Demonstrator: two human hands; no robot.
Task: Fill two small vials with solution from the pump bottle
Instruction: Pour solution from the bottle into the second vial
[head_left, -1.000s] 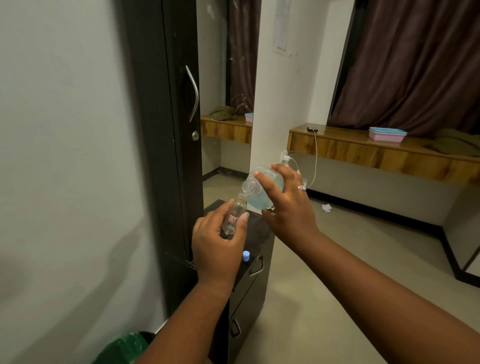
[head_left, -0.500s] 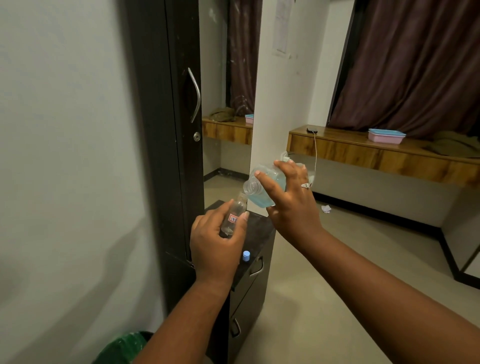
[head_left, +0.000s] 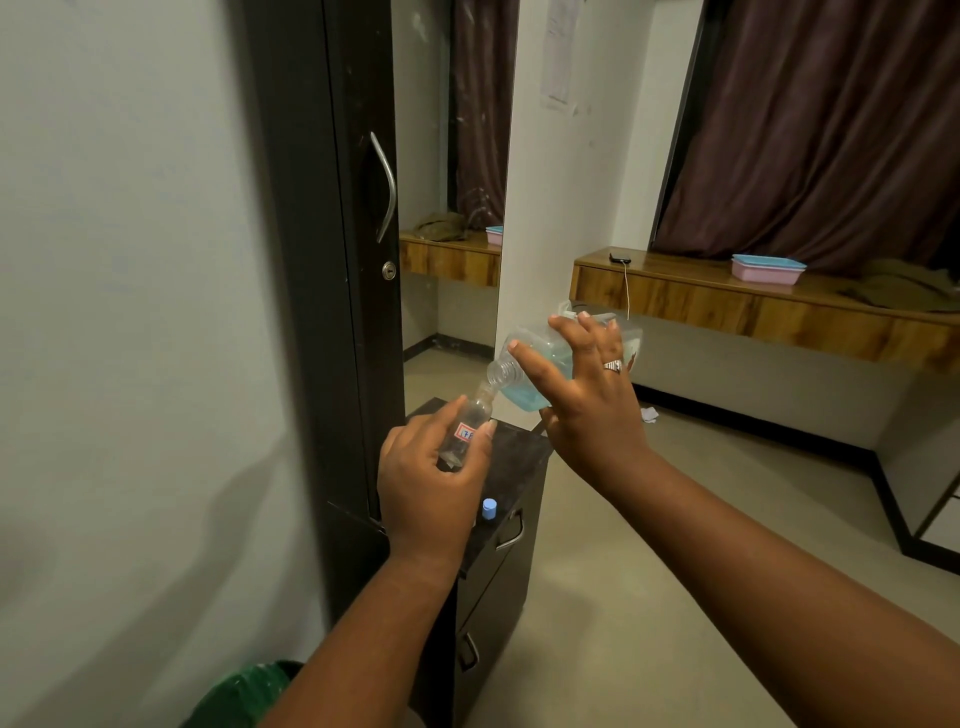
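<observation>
My left hand (head_left: 434, 488) grips a small clear vial (head_left: 467, 423) with a red-framed label, tilted so its mouth points up and right. My right hand (head_left: 587, 400) holds the clear bottle (head_left: 540, 364) of blue solution on its side, pump removed, its open threaded neck touching the vial's mouth. The blue liquid lies low in the bottle's body. A small blue cap (head_left: 489, 508) stands on the dark cabinet top (head_left: 519, 452) just right of my left wrist. A second vial is not visible.
A tall dark wardrobe door (head_left: 337, 260) with a metal handle stands right behind the hands. The low drawer cabinet (head_left: 493, 587) sits below them. A green bin (head_left: 244, 691) is at the bottom left. A wooden shelf (head_left: 753, 306) with a pink box runs along the far wall.
The bottle has tipped further, its base rising up and right. Its neck has come down onto the vial's mouth. My left hand has barely moved.
</observation>
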